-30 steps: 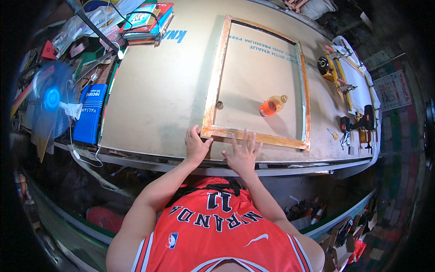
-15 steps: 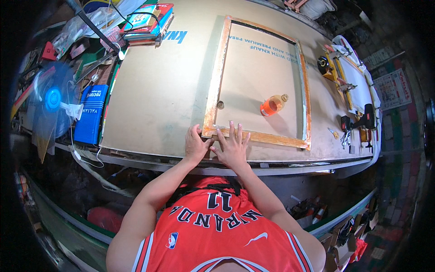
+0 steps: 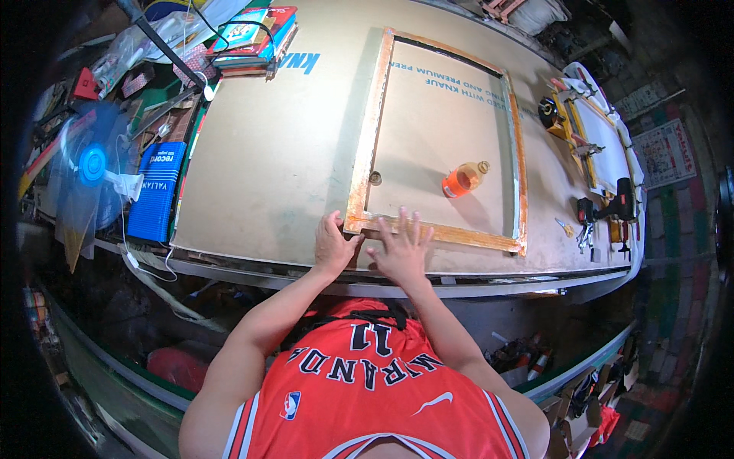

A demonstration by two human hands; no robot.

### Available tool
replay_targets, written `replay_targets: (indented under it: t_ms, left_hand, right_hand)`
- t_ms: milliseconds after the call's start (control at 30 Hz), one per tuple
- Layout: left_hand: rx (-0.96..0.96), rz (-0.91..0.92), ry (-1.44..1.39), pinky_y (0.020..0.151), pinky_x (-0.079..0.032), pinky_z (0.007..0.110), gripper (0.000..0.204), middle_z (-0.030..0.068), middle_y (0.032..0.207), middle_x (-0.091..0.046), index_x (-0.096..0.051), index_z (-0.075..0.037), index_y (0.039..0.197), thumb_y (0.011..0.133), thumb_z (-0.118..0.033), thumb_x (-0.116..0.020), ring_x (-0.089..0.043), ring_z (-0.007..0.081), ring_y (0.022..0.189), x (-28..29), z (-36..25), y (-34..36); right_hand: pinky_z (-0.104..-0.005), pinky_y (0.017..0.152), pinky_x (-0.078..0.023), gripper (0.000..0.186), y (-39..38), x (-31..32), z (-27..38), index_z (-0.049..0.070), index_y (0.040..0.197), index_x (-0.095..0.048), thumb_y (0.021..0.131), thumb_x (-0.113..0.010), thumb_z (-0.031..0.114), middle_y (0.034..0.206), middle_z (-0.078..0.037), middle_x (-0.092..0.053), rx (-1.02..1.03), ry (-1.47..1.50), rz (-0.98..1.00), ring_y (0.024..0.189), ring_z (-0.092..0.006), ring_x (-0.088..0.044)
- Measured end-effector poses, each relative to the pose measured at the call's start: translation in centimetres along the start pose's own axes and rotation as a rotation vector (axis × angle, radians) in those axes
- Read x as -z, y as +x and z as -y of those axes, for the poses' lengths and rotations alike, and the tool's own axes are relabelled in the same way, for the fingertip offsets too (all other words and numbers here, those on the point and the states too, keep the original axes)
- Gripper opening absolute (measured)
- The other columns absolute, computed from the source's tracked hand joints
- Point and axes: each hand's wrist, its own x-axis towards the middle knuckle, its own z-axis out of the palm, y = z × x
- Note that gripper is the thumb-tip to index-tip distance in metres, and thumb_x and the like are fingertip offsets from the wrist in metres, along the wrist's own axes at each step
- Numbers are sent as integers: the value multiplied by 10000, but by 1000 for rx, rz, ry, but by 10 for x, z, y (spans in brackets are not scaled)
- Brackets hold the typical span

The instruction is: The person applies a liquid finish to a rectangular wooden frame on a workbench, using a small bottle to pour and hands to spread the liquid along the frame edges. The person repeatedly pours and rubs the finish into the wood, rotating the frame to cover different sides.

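Overhead, a broad tan board [image 3: 267,153] covers the workbench, cluttered at 10 o'clock with books [image 3: 252,34] and a blue fan [image 3: 92,164], tools at 3 o'clock. A wooden frame [image 3: 367,138] lies centred, an orange bottle [image 3: 462,180] inside. Left hand [image 3: 332,245] curls on the frame's near corner; right hand [image 3: 401,249] presses flat, fingers spread, gripping nothing. Since half a second ago, both hands sit nearly unchanged.

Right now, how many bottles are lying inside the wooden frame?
1. A small orange bottle lies on its side inside the wooden frame, toward its near right part, beyond the right hand. A small round cap sits apart, by the frame's left rail.
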Motion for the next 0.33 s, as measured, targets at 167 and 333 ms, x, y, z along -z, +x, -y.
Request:
replay_targets:
  t_ms: [167, 333]
  left_hand:
    - [25, 5, -1, 947, -453, 478, 830, 145, 1127, -582, -420, -28, 1346, 709, -208, -920, -567, 351, 1072, -3, 0, -2]
    - [34, 24, -1, 968, -445, 482, 836, 154, 1159, -569, -417, -33, 1356, 711, -210, -919, -555, 346, 1102, -1, 3, -1]
  right_hand:
    - [-778, 1155, -77, 802, 3, -4, -21, 258, 1539, -487, 875, -622, 685, 1697, -194, -175, -100, -44, -50, 1561, -462, -99]
    - [-764, 1159, -106, 892, -7, -10, 12, 228, 1564, -452, 852, -614, 741, 1701, -196, -170, 124, -38, 63, 1570, -465, -41]
